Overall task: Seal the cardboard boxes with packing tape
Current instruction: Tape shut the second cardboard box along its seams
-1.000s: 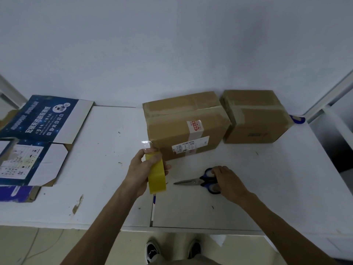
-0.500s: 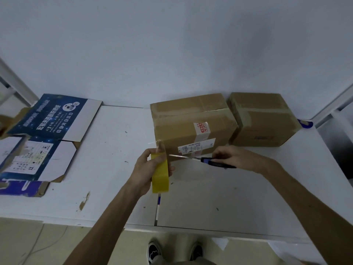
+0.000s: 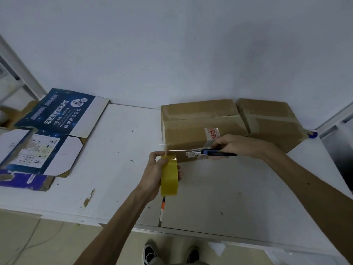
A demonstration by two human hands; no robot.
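- Over the last second my right hand (image 3: 236, 145) had lifted the blue-handled steel scissors (image 3: 210, 152) off the white counter (image 3: 118, 169) and brought the blades across to the tape; the left hand (image 3: 152, 173) had barely shifted.
- The left hand gripped the yellow roll of packing tape (image 3: 169, 178) on edge, just in front of the nearer brown cardboard box (image 3: 191, 129). The right hand was closed round the scissor handles.
- A short clear strip (image 3: 165, 149) ran from the roll up to that box's front left corner, with the blade tips at it.
- I judged this strip laid but not cut; snipping it and pressing the end down remained.
- The second brown cardboard box (image 3: 271, 119), touching the first, showed tape bands and looked sealed.
- Writing: the red-and-white sticker (image 3: 212, 133) and the white shipping label (image 3: 193, 154) were too small to read. The flattened blue printed carton (image 3: 55, 115) carried large Chinese characters I could not make out. No brand was legible.
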